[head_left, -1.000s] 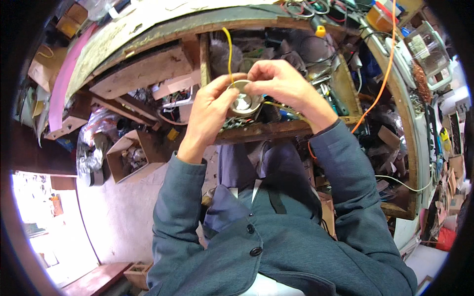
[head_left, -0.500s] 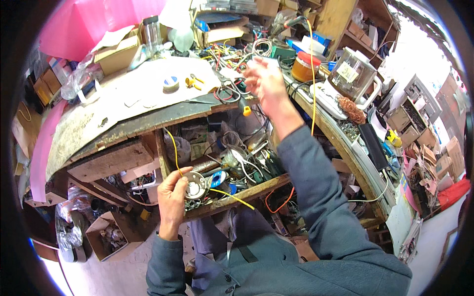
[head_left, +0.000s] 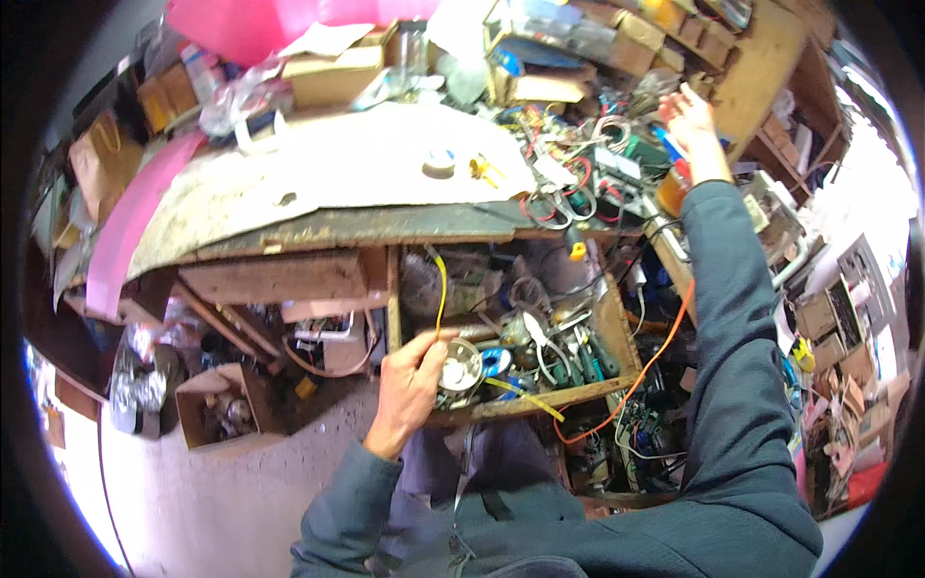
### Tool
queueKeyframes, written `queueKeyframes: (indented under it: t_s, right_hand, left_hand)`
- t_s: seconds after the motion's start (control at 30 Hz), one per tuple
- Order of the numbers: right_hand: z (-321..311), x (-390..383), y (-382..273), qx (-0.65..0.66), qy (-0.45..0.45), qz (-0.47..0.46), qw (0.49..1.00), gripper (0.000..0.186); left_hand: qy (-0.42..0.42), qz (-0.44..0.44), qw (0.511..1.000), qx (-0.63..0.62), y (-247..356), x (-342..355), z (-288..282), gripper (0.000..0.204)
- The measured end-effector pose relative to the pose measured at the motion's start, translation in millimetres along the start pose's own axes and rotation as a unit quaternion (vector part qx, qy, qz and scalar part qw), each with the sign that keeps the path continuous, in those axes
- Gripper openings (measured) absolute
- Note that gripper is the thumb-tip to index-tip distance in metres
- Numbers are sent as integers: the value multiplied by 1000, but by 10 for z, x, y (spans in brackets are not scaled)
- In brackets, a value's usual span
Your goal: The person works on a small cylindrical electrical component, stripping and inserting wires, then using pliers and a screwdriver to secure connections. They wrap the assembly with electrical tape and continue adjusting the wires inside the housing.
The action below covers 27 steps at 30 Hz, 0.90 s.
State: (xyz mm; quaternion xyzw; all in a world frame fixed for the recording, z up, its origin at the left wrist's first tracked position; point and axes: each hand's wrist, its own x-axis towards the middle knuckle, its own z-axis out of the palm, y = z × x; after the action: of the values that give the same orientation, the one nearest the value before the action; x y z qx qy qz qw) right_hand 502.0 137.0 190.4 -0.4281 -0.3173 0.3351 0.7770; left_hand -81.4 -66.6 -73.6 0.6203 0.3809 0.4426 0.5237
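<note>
Over the drawer's front edge, my left hand [head_left: 408, 387] pinches a round, shallow metal part [head_left: 461, 367] with a pale centre. A yellow wire [head_left: 442, 289] rises from near my fingers, and a yellow sleeved end [head_left: 525, 397] sticks out on the part's right side. My right arm stretches far across the bench. At its end my right hand [head_left: 690, 120] is raised above an orange jar [head_left: 673, 188], fingers apart and slightly blurred. I see nothing in it. The wooden drawer [head_left: 540, 397] below holds pliers, tools and a blue-labelled spool [head_left: 495, 362].
Paper [head_left: 356, 144] covers the bench top, bearing a small round tin [head_left: 439, 163] and yellow pliers [head_left: 487, 171]. Tangled wires and test leads [head_left: 564, 197] lie at its right. An orange cord [head_left: 655, 371] hangs beside the drawer. A cardboard box [head_left: 224, 414] stands on the floor.
My right hand has moved farther out, up and to the right. The view has swung, shifting the bench and drawer rightward. My left hand still holds the round part.
</note>
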Motion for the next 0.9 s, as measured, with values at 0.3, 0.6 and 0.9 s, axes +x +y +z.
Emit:
queueKeyframes:
  t_s: [0.3, 0.6, 0.9]
  right_hand:
    - [542, -1055, -196, -144, 249, -322, 902, 29]
    - [142, -2888, 528, 110, -252, -92, 957, 48]
    - [-187, -3659, 1222, 78, -359, 48, 929, 34]
  left_hand:
    - [-24, -17, 994, -106, -3, 17, -16, 34]
    - [-61, -12, 990, -125, 5, -9, -57, 35]
    - [-113, -7, 980, -162, 0, -5, -82, 32]
